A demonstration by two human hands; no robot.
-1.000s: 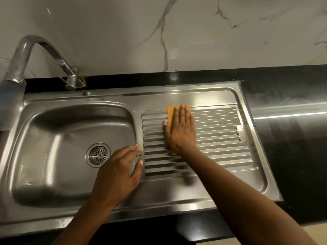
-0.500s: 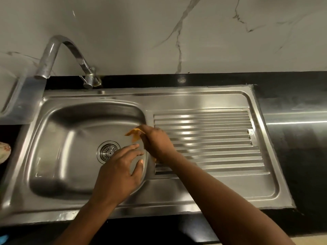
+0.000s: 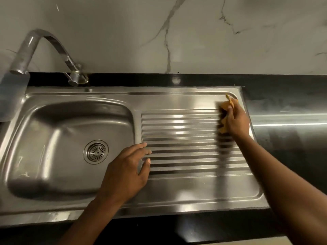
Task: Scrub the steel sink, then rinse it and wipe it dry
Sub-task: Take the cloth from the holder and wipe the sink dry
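Steel sink point(image 3: 177, 96), black counter point(image 3: 283, 156), marble wall point(image 3: 123, 32); R hand point(image 3: 236, 121) grip clamped on cloth point(image 3: 224, 104), L hand point(image 3: 123, 172) grip apart.

The basin point(image 3: 53, 138) lies left of the drainboard point(image 3: 185, 147), with the tap point(image 3: 53, 48) behind the basin.

Table point(image 3: 283, 96): black, glossy stone, running along the foot of a pale, veined wall point(image 3: 123, 32).
Set into it: one steel sink point(image 3: 177, 197), rim lying on the table top. Bowl point(image 3: 62, 138) at left, with a round drain point(image 3: 96, 152); ribbed draining board point(image 3: 185, 152) at right.
Tap point(image 3: 61, 51): curved steel, standing on the back strip behind the bowl, spout arching left.
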